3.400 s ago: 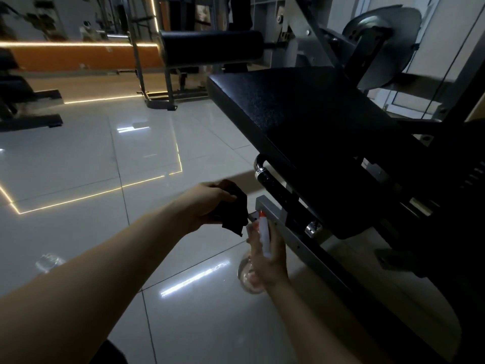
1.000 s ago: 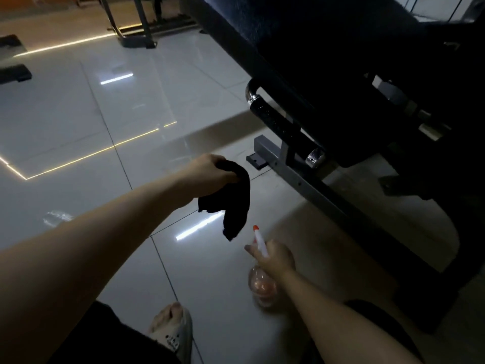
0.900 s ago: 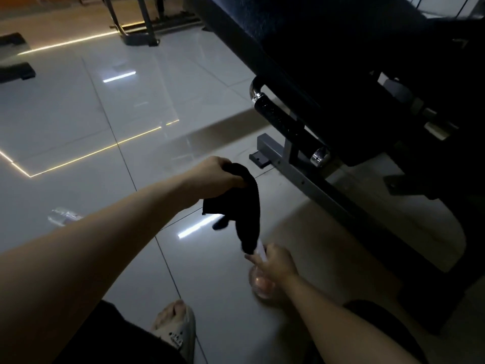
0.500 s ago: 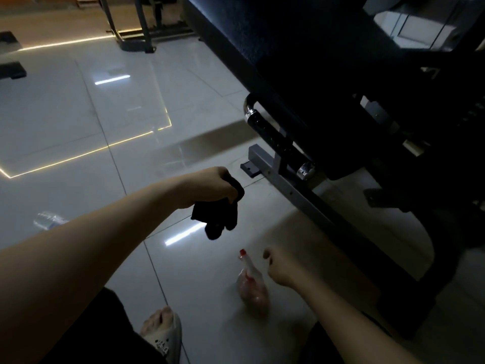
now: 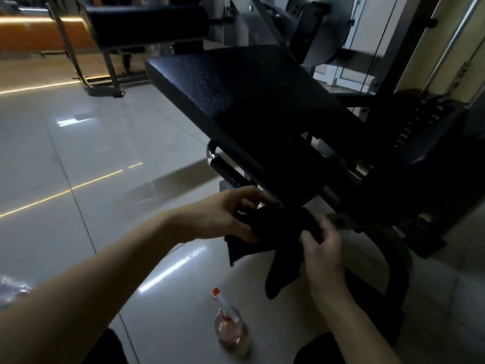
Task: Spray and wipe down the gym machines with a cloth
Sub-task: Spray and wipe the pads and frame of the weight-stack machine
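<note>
Right hand (image 5: 322, 248) off spray bottle (image 5: 231, 329), now pinching cloth (image 5: 278, 229) | left hand (image 5: 223, 219) grip: holding cloth | forearms outstretched

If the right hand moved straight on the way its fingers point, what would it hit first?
Past the cloth it grips, the right hand would probably meet the near end of the bench pad; depth is unclear.

Black cloth (image 5: 278, 232) bunched by bench pad (image 5: 249, 101) end; clear spray btl (image 5: 231, 329) upright on floor (image 5: 105, 153)
</note>
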A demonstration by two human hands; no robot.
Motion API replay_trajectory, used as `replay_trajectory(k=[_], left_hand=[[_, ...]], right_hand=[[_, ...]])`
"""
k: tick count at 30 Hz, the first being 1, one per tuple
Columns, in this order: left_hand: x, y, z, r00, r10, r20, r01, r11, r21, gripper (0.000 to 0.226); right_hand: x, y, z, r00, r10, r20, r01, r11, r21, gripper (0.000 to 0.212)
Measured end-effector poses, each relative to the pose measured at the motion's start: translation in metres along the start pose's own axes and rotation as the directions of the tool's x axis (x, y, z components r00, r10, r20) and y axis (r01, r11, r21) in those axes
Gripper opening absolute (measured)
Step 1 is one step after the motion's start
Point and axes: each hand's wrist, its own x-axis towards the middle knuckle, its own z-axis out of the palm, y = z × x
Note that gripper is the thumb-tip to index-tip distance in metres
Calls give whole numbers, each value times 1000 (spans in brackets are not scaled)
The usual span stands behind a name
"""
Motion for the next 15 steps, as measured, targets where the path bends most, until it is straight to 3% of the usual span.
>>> replay_trajectory(k=[2, 3, 5, 7, 9, 15], left_hand=[[3, 0, 0, 996, 50, -79, -55, 996, -65, 49], [7, -3, -1, 978, 68, -197, -77, 996, -38, 42], [13, -14, -3, 874, 41, -484, -28, 999, 34, 31], [18, -25, -3, 762, 20, -647, -6, 1000, 24, 24], [21, -31, -1, 728, 6, -685, 19, 999, 29, 20], [30, -41, -1, 732, -53, -680, 284, 930, 233, 17]], right_hand=[[5, -5, 11, 997, -5, -83, 9, 999, 44, 34], [7, -6, 21, 995, 39, -88, -32, 996, 82, 37], [7, -3, 46, 985, 155, -72, -139, 971, 196, 35], [2, -2, 70, 970, 243, -10, -226, 915, 335, 35], [1, 2, 90, 973, 227, 28, -221, 901, 373, 44], [23, 26, 121, 992, -24, -128, 30, 998, 50, 36]])
